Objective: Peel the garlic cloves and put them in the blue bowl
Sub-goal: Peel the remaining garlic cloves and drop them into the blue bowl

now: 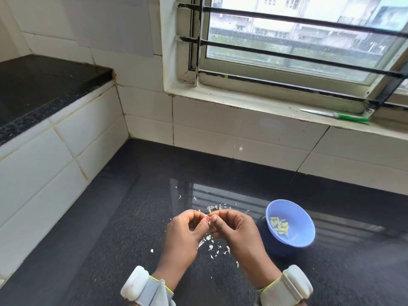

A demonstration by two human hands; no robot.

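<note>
Pale garlic clove pinched between fingertips of both hands, left hand and right hand, curled around it above the black glossy tabletop. Probably mid-peeling. Several peeled cloves already in the round blue plastic bowl just beside the right hand. Thin papery skins scattered below. No unpeeled cloves visible elsewhere.

I have just one view, from the head, looking forward and steeply down at the counter. It sits close above both hands, and reaches up to the window.
</note>
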